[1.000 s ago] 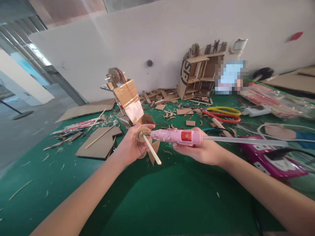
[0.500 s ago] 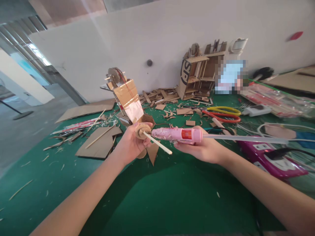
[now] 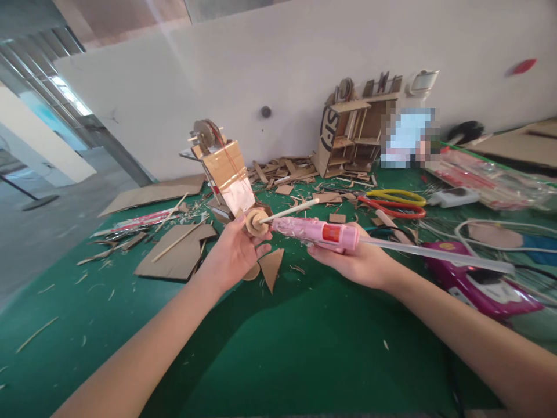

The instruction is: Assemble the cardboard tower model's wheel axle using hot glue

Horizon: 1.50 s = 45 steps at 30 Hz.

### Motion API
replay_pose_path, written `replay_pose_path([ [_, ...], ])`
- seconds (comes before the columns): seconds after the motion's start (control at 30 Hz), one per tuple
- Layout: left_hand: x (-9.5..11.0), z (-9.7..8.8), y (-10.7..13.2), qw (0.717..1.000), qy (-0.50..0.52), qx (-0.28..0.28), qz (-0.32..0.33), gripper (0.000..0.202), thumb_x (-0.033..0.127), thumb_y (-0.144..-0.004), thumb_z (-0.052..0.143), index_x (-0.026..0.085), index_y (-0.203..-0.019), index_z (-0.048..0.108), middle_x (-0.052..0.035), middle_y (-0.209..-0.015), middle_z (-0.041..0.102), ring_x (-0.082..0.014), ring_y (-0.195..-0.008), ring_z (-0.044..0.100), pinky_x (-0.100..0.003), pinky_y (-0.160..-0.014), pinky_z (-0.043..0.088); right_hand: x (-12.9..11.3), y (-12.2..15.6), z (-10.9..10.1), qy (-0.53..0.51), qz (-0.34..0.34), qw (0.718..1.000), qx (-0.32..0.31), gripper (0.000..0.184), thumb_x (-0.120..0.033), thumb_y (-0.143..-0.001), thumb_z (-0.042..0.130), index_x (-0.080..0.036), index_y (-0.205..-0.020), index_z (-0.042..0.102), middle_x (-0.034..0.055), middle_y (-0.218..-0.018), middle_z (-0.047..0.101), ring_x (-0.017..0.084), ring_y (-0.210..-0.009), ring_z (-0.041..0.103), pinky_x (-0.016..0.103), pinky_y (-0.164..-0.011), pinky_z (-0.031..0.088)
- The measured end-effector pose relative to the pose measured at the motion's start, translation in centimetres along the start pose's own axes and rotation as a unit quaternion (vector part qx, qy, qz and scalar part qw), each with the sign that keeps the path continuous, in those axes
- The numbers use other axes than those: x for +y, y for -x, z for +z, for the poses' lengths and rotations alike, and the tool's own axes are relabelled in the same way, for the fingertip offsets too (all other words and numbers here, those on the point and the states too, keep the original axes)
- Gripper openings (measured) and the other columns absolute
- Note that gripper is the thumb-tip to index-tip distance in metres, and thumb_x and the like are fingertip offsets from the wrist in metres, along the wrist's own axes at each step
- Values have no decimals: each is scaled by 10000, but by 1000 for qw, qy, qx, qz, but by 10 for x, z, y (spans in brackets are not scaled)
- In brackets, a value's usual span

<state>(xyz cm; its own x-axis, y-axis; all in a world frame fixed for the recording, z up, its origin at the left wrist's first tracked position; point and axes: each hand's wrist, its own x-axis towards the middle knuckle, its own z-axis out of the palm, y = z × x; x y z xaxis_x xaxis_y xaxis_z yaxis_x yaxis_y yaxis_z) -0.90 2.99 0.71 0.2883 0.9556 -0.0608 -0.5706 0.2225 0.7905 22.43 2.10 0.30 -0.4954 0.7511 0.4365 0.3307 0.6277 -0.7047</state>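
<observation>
My left hand is closed around a small round cardboard wheel. A thin wooden stick runs out of the wheel's middle, pointing right and slightly up. In my right hand is a pink hot glue gun, its body spotted with dried glue. The gun's nozzle is at the wheel, close to the stick; whether it touches I cannot tell. From the back of the gun a long clear glue stick sticks out to the right. Below my left fingers lies a triangular cardboard scrap.
A cardboard model with a pulley wheel stands behind my left hand. Further back are a cardboard shelf and scraps. Scissors with yellow and red handles, a magenta power strip and cables lie at right on the green table.
My left hand has turned the wheel, so the stick swings from pointing down-right to pointing up-right. The glue gun tilts a little, its nozzle still at the wheel.
</observation>
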Motion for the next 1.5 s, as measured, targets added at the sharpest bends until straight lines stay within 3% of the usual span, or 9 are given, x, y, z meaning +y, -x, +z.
replay_pose_path([
  [0.1, -1, -1, -1, 1000, 6, 12, 13, 203, 292, -914, 513, 185, -1047, 623, -33, -890, 703, -156, -766, 690, -264, -667, 581, 2, 1, 1, 0, -4, 1000, 7, 295, -289, -872, 556, -183, -621, 441, -40, -572, 390, 84, -517, 381, 222, -482, 305],
  [0.27, -2, -2, -1, 999, -2, -13, 42, 252, 236, -888, 547, 233, -1135, 592, -25, -970, 704, -166, -833, 697, -300, -756, 585, 3, 0, 2, -7, 1, 1000, -5, 259, -300, -880, 549, -181, -663, 474, -34, -600, 419, 90, -540, 397, 222, -495, 320],
  [0.6, -3, 0, -1, 997, -17, -28, 70, 241, 127, -829, 586, 250, -1036, 591, -33, -1034, 701, -172, -970, 677, -332, -876, 546, -1, 0, 0, -7, -1, 1000, 4, 271, -277, -867, 560, -179, -637, 455, -41, -580, 411, 78, -518, 392, 211, -479, 314],
  [1.1, -4, -4, 0, 996, -11, -54, 71, 233, 121, -837, 570, 271, -1015, 584, -38, -1062, 702, -163, -1007, 662, -346, -924, 509, -2, -1, -1, -3, -2, 1000, 7, 287, -274, -863, 562, -186, -625, 428, -44, -573, 403, 80, -512, 381, 218, -477, 306],
  [1.27, -3, -4, 1, 996, -1, -56, 67, 218, 140, -842, 569, 269, -1015, 599, 15, -953, 716, -150, -928, 683, -348, -923, 515, -1, -1, -1, 19, 4, 1000, 8, 292, -298, -867, 552, -184, -625, 434, -39, -580, 395, 87, -528, 380, 223, -493, 311],
  [1.5, -1, -1, 1, 998, -2, -33, 47, 227, 170, -836, 567, 246, -1046, 601, 1, -932, 709, -160, -859, 699, -316, -850, 549, 0, 0, -2, 23, 10, 1000, 1, 304, -311, -870, 546, -186, -621, 425, -36, -581, 387, 89, -532, 382, 226, -497, 311],
])
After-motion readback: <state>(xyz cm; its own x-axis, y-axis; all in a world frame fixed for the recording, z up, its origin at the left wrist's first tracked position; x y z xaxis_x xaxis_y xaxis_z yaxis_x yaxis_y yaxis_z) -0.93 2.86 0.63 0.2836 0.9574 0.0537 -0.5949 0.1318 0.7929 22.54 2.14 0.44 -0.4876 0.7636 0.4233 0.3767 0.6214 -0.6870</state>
